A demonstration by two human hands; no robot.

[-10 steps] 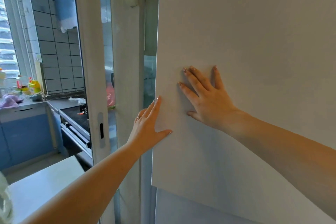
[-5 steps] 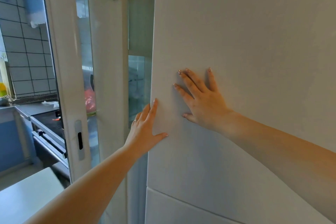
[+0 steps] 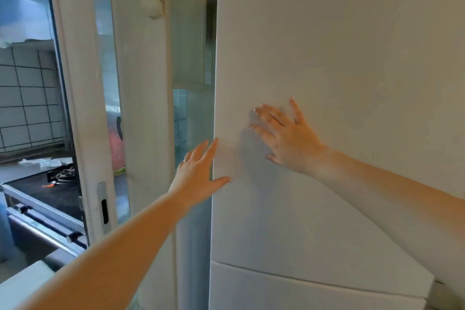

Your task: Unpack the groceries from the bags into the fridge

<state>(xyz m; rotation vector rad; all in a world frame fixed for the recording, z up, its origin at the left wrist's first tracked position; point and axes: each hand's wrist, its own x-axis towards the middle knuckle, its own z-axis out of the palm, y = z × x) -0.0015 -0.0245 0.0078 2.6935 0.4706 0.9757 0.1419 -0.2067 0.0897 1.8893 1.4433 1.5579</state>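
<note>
We are looking at one fridge [image 3: 339, 58] with two doors showing: the upper door [image 3: 327, 33] and, below its bottom seam, a lower door [image 3: 289, 292]. We are laying two hands on the upper door. Our right hand [image 3: 284, 136] is lying flat on the door's front, fingers straight, its grip released. Our left hand [image 3: 196, 173] is resting at the door's left edge, fingers straight and thumb on the front, its grip also released and one ring [image 3: 185, 160] on a finger. Left of the fridge one white door frame [image 3: 83, 108] is standing, and beyond it one stove [image 3: 45, 199].
</note>
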